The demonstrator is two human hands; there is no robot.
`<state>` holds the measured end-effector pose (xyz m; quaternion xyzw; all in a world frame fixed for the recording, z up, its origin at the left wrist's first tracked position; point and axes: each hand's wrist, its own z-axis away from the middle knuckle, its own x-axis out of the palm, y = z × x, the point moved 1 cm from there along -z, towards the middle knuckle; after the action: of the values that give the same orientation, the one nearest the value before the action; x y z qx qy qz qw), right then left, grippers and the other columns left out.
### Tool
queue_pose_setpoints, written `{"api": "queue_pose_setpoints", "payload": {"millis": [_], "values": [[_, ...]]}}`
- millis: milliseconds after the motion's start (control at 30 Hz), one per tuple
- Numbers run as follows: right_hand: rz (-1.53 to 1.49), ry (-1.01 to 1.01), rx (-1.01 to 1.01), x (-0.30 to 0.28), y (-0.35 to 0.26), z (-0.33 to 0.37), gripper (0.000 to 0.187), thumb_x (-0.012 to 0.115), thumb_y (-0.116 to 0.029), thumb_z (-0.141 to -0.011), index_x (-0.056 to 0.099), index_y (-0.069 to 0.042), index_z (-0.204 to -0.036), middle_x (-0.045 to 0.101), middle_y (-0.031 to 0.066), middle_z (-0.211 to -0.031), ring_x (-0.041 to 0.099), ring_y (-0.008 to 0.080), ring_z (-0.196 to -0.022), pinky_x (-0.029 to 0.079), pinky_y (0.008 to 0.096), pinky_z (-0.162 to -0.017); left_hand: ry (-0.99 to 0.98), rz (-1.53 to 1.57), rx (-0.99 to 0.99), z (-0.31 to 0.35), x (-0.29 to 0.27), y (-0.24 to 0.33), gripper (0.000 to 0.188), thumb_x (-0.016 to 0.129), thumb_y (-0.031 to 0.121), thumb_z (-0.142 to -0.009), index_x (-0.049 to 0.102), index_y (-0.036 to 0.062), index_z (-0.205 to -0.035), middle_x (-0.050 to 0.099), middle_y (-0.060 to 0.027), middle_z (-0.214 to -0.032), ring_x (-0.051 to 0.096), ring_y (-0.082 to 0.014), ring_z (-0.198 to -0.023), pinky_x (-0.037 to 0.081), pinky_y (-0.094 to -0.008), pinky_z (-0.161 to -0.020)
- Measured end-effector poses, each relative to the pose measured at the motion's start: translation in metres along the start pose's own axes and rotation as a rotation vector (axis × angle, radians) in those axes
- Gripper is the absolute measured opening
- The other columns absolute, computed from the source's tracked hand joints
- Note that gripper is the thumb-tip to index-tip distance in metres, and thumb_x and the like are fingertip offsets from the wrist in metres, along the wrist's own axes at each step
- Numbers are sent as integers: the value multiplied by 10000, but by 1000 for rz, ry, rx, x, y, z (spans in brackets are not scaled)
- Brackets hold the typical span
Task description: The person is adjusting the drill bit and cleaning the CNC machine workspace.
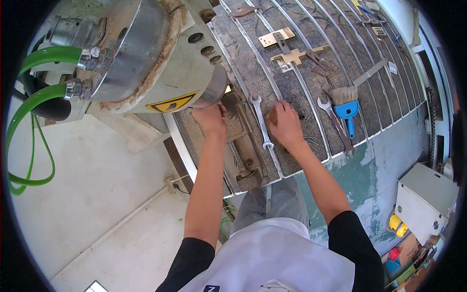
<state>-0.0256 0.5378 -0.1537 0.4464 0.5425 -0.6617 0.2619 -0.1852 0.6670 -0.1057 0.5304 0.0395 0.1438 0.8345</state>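
Head view: one, wide fisheye; left unit of a side-by-side pair, head-worn. Position: above the near edge of the worktop (pixel 340 58), on the wearer's side. Facing: steeply down and forward, upright, unmirrored. Range: close; left hand (pixel 211 118) and right hand (pixel 284 124) near mid-view, white shirt (pixel 272 253) foreshortened at the lower edge, machine head (pixel 160 82) large and cropped upper left. Coverage: worktop's near edge, slanting up rightward; floor (pixel 379 160) beyond that edge. Distortion: round field, black corners, worktop strips bowed toward the rim.
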Motion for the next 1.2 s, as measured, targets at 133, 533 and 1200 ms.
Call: {"api": "queue_pose_setpoints", "payload": {"millis": [133, 533, 1200], "values": [[-501, 131, -243, -33, -42, -30, 548, 707, -91, -679, 475, -6, -1168, 506, 193, -1199, 477, 386, -1132, 398, 443, -963, 89, -40, 50, -1, 3, 0, 207, 672, -25, -779, 543, 8, -938, 584, -59, -757, 441, -126, -424, 326, -250, -349], [-572, 16, -548, -12, -71, -99, 609, 660, -47, -668, 429, 5, -1229, 529, 225, -1178, 481, 404, -1128, 403, 443, -950, 88, 41, 173, -4, 9, -12, 200, 649, -37, -777, 548, 43, -930, 578, -33, -772, 439, -104, -443, 328, -230, -358], [-954, -219, 199, 23, -67, -101, 261, 724, -195, -785, 665, 45, -871, 655, 105, -843, 597, 149, -774, 474, 297, -694, 89, -19, 13, 0, 5, -6, 329, 739, 17, -745, 524, 86, -984, 513, 8, -738, 432, -98, -482, 319, -227, -381]]}}
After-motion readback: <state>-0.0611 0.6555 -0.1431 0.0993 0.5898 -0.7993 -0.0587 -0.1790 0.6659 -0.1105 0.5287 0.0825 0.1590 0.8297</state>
